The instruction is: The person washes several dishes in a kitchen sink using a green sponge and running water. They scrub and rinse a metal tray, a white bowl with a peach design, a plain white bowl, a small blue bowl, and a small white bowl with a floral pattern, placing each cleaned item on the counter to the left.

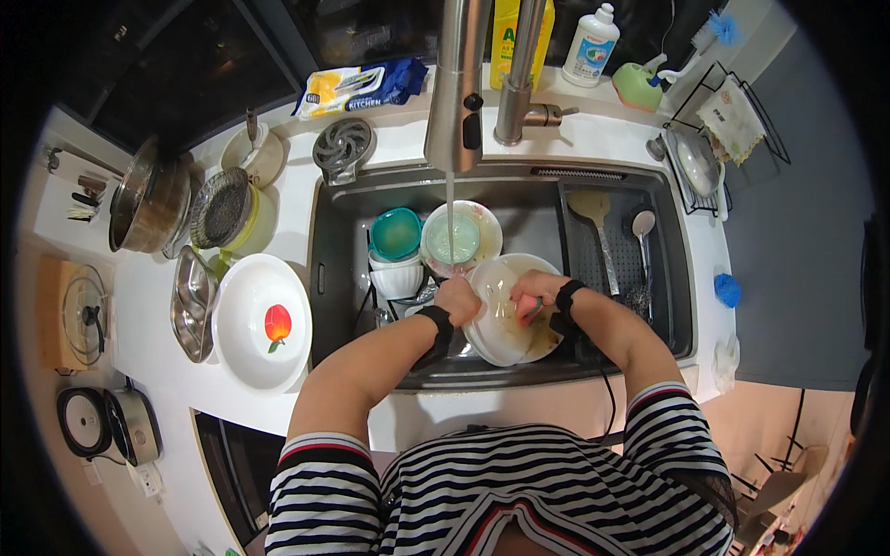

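My left hand (459, 300) grips the rim of a white plate (497, 333), tilted over the dark sink (504, 182). A red sponge (528, 309) is in my right hand (539, 288), pressed against the plate's wet, brownish-stained surface. Water runs from the metal faucet (455, 125) into a pale green bowl (453, 238), which sits in a larger floral-patterned bowl (489, 217). To their left, a teal bowl (396, 233) rests on stacked white bowls (396, 280). Cutlery and other dishes near my left hand are partly hidden.
At the left stand a large white bowl (236, 333), a metal divided tray (191, 306) and a pot (142, 215). The sink's right section holds a spatula (601, 236) and a long-handled spoon (644, 229). Behind are bottles and a wipes pack (361, 87); a wire rack (695, 194) stands right.
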Available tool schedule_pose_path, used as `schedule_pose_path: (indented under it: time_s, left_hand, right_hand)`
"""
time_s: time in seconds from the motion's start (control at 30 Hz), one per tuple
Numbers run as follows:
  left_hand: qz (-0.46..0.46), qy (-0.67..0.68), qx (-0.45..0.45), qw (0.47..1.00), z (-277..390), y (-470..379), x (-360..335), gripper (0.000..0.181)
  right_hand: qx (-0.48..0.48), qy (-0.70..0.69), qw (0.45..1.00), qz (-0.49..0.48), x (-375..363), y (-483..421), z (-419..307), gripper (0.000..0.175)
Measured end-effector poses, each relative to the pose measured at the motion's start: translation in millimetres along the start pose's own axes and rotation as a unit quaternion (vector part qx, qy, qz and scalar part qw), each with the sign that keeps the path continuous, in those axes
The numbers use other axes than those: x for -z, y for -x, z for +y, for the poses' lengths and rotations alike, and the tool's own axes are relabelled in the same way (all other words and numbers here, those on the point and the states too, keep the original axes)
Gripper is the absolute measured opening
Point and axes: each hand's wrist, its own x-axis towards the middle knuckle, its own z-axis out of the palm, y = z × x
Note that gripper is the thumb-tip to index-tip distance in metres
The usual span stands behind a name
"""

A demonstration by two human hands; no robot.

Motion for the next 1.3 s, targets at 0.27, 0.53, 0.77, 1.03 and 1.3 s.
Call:
schedule_pose_path:
  time_s: [0.27,0.53,0.77,1.03,1.3]
  left_hand:
    - [-0.01,-0.018,-0.013,1.0,-0.5,-2.1,3.5,0.026]
    - [-0.073,0.134,0.025,0.988,-29.2,-21.3,2.7,0.022]
    - [0.011,-0.02,-0.077,0.997,-11.2,-7.1,17.0,0.021]
    - [0.084,-0.152,-0.108,0.979,28.0,23.3,51.2,0.02]
    - [0.036,0.104,-0.02,0.994,3.7,9.1,78.7,0.029]
  right_hand:
    - [-0.054,-0.01,0.996,-0.064,0.1,-0.6,0.3,0.024]
    - [-0.031,-0.073,0.993,-0.086,-5.0,21.9,5.5,0.024]
    - [0.009,-0.032,0.999,-0.008,-16.4,10.0,8.8,0.022]
    - [0.055,0.143,0.988,-0.029,-21.2,28.4,-0.3,0.01]
    - [0.167,-0.054,0.984,0.029,12.7,103.3,-34.7,0.028]
